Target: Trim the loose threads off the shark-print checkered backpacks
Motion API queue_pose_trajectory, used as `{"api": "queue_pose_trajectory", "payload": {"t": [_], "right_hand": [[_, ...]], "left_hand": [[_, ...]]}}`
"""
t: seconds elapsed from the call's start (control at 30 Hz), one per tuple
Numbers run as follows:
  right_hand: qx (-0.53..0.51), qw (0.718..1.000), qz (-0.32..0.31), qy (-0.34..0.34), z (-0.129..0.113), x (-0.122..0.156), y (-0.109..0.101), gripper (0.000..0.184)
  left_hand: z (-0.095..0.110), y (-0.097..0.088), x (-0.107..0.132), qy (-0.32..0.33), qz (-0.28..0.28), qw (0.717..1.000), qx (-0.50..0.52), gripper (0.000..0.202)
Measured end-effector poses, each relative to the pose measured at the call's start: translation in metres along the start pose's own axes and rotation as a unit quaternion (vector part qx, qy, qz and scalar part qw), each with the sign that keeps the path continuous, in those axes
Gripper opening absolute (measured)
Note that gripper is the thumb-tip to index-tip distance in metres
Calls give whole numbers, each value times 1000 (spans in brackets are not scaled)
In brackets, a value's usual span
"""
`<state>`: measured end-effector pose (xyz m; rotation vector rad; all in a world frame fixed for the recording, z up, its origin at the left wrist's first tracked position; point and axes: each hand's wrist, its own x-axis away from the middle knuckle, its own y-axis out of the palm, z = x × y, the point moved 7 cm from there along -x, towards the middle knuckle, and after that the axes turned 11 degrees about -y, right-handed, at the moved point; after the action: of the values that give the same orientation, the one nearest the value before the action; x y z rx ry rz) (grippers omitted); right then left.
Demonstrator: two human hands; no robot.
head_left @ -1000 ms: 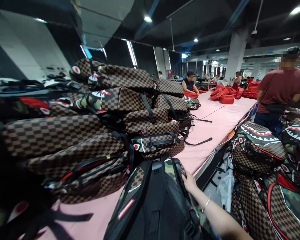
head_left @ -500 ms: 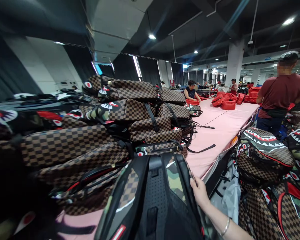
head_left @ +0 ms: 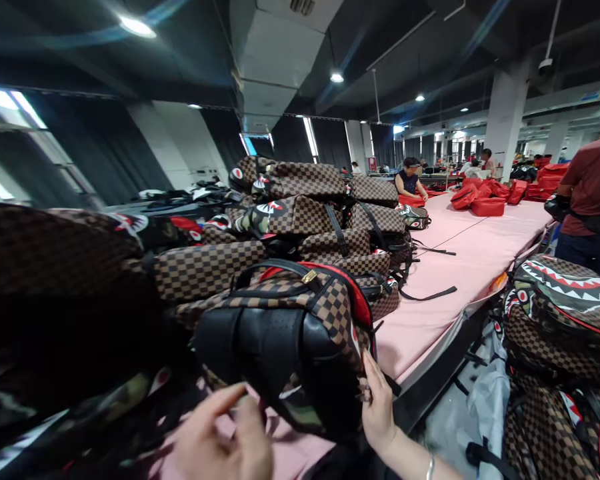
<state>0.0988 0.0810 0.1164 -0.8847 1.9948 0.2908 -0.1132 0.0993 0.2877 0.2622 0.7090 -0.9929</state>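
Note:
A brown-and-black checkered backpack [head_left: 343, 310] stands tilted in front of me, with its black padded back and straps facing me. Its top handle carries a gold-coloured tag, and red lining shows along the open zip at the right. My right hand [head_left: 379, 403] grips the backpack's right side; some of its fingers are hidden. Low in front of the bag, my left hand [head_left: 225, 437] is blurred, its fingers bent but apart, with nothing visible in them. It appears separate from the backpack.
Checkered backpacks [head_left: 295, 217] are piled behind on the pink-covered table [head_left: 445, 267]. More bags [head_left: 560, 320] are stacked at the right, beside grey plastic sheeting [head_left: 487, 380]. One person [head_left: 410, 183] works near red bags [head_left: 487, 200]; another person [head_left: 587, 193] stands at far right.
The backpack has swung upright and its top handle and red-lined opening now show. My left hand has come into view. The view has turned left.

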Motion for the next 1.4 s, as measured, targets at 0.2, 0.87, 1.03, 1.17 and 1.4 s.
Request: {"api": "queue_pose_trajectory", "payload": {"t": [0.2, 0.87, 1.03, 1.17, 1.4], "right_hand": [[-75, 994, -22, 74, 7, -5, -7, 58], [-194, 934, -134, 269, -11, -37, -51, 25], [-384, 850, -177, 315, -34, -45, -41, 42], [-477, 777, -171, 373, -41, -46, -30, 42], [-463, 775, -157, 400, -38, -49, -19, 47]], "left_hand": [[-9, 59, 69, -82, -254, 959, 95, 24], [32, 74, 71, 128, -91, 987, -36, 6], [27, 77, 70, 101, -117, 987, -32, 3], [10, 82, 64, 15, -161, 987, 22, 10], [0, 88, 60, -26, -194, 978, 75, 13]]}}
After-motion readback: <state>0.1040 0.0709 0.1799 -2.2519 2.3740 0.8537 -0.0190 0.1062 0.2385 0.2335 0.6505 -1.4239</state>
